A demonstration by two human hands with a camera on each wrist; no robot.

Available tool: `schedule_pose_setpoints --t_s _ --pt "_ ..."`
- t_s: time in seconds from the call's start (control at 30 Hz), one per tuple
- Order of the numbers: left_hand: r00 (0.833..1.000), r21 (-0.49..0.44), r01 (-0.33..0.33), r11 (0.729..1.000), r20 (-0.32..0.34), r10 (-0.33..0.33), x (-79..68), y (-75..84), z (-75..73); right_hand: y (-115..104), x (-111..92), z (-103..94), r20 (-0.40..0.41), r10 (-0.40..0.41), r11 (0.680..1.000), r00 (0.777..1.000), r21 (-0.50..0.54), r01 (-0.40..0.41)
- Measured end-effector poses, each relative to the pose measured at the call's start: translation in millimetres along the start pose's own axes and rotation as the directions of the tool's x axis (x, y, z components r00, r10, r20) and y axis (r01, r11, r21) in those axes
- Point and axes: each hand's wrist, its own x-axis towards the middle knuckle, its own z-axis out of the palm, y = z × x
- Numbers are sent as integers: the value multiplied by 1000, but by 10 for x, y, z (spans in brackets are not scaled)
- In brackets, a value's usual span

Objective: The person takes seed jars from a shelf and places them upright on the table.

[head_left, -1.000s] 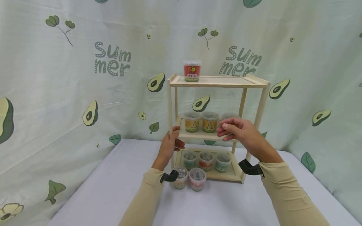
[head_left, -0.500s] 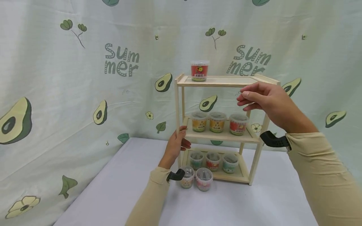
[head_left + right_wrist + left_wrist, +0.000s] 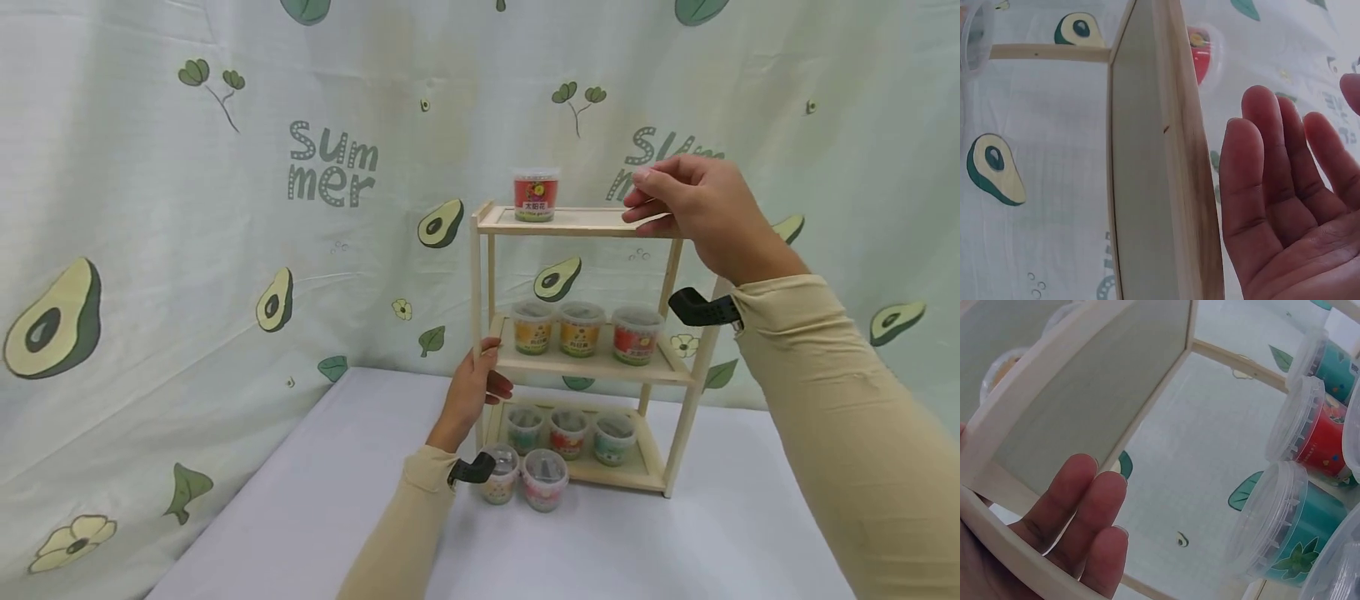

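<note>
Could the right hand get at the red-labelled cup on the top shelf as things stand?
Probably yes: the right hand looks empty, raised near the opposite end of the top shelf from the red-labelled cup, and nothing visible stands between them.

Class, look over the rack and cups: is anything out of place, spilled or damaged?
Two cups stand on the table in front of the rack, perhaps out of place, since the other seven sit on it. No spill or damage shows.
</note>
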Motion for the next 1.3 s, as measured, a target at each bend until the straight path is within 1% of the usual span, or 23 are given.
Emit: schedule_pose_setpoints --t_s 0.07,0.1,0.23,0.3,0.37,0.4,0.57,0.6,0.63,0.73,0.87,0.93,1.17,1.3 --pt "1000 -5 -8 1000 1 8 1 -12 32 -20 57 25 -5 41 999 999 21 -41" --pt "1000 -5 -9 1000 -1 9 -2 -20 47 -28 82 42 -7 63 998 998 13 -63" --pt "1000 6 -16 1000 -7 16 -21 -42 70 -43 170 113 -7 136 989 991 -57 -136" --pt "1000 12 -24 1000 -8 24 -27 -44 59 -45 221 131 -2 154 984 988 -95 -154" --pt "1000 15 -29 999 -3 29 -19 -42 37 -49 281 134 15 179 977 984 -119 -176" --pt "1000 16 -24 1000 -1 24 -33 2 29 -50 312 131 27 192 973 981 -134 -186" --pt "1000 22 -7 1000 4 6 -15 19 -5 -69 484 120 92 281 945 955 -200 -259" --pt "1000 27 -9 1000 0 9 -11 17 -6 -76 516 123 102 294 940 951 -214 -267" --pt "1000 29 -15 999 -4 15 11 -24 -9 -83 549 128 110 305 934 946 -228 -275" --pt "1000 31 -24 999 -10 24 19 -28 -4 -96 638 148 152 332 922 931 -260 -287" --pt "1000 20 -18 1000 -14 19 1 -35 1 -87 741 187 198 375 909 906 -271 -317" --pt "1000 25 -15 1000 -12 16 -10 -38 0 -82 789 204 214 388 905 896 -270 -328" --pt "1000 37 -25 999 -9 26 -15 -15 -2 -118 917 249 249 408 901 879 -267 -342" --pt "1000 25 -24 999 -2 25 -16 -3 -2 -123 952 277 259 426 895 867 -262 -361"
